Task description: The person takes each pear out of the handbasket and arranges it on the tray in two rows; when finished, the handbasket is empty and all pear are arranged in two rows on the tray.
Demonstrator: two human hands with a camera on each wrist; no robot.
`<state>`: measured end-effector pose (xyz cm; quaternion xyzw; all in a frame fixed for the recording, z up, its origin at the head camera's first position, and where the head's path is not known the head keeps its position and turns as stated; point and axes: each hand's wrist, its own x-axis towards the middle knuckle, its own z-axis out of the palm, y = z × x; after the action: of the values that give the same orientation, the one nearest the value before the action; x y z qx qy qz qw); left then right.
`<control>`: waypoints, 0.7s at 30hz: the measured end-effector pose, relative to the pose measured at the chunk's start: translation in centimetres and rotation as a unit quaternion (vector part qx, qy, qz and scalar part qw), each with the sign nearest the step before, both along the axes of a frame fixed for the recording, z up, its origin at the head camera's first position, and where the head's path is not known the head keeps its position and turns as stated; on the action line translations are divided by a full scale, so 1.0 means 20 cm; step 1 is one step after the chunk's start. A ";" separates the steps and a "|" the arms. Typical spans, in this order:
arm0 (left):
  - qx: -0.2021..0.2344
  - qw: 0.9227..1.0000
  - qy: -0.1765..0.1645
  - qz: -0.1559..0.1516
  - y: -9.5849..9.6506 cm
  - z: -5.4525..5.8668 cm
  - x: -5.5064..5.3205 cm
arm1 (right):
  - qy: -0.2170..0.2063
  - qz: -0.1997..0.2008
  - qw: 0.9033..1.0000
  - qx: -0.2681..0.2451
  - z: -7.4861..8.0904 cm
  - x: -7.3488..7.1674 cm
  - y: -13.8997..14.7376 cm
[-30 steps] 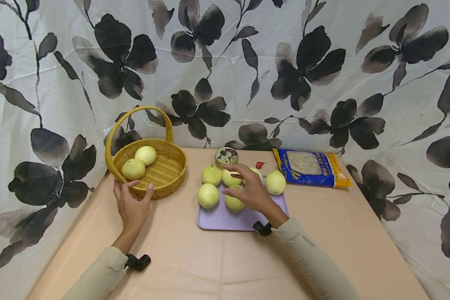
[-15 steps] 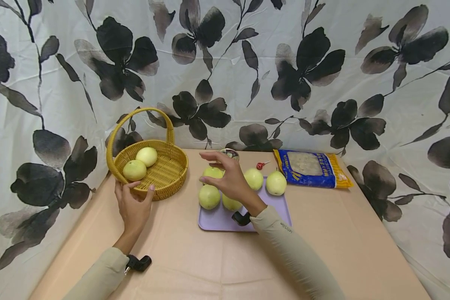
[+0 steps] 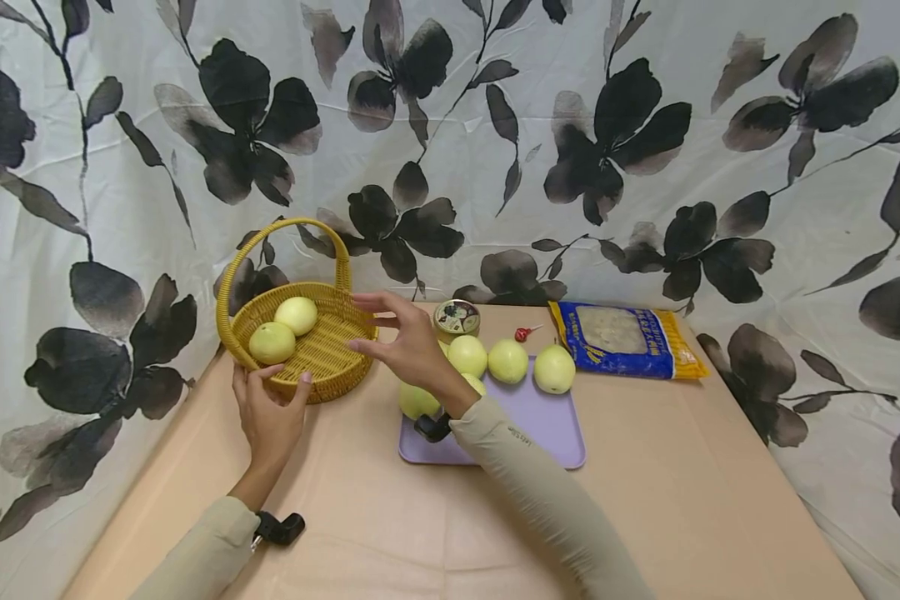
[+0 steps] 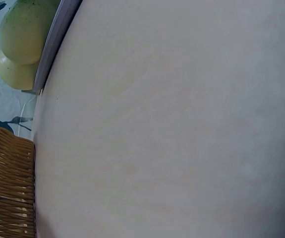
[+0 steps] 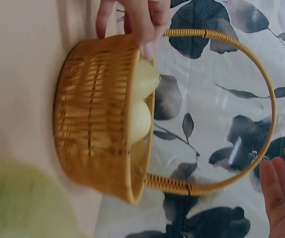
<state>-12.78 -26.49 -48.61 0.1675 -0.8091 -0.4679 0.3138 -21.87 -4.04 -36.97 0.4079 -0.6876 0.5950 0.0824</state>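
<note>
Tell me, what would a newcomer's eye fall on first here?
Probably the big dark flowers printed across the pale cloth at the back. Next comes the golden wicker basket at the left, two pale green fruits inside and the person's left grip on its near rim. Near the middle, the lilac tray bears similar fruits.

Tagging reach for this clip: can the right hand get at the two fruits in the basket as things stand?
Probably yes: the right hand looks empty near the basket, and nothing covers the two fruits inside; only the arched handle may need avoiding.
</note>
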 end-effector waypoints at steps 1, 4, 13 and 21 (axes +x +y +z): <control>0.000 1.000 -0.002 0.000 0.00 0.00 0.00 | -0.001 0.000 1.000 0.000 0.00 0.00 -0.02; 0.000 1.000 0.002 -0.002 0.00 0.01 0.00 | -0.010 -0.001 1.000 -0.003 0.00 -0.01 -0.10; -0.001 1.000 0.006 -0.005 -0.01 0.00 -0.01 | -0.055 0.011 0.998 -0.013 -0.05 -0.05 -0.31; -0.005 1.000 0.007 -0.006 -0.01 -0.01 -0.01 | -0.091 0.005 0.996 -0.003 -0.13 -0.09 -0.48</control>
<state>-12.94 -26.64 -48.78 0.1576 -0.8104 -0.4666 0.3174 -23.58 -13.69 -39.47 0.3547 -0.6885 0.6323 0.0176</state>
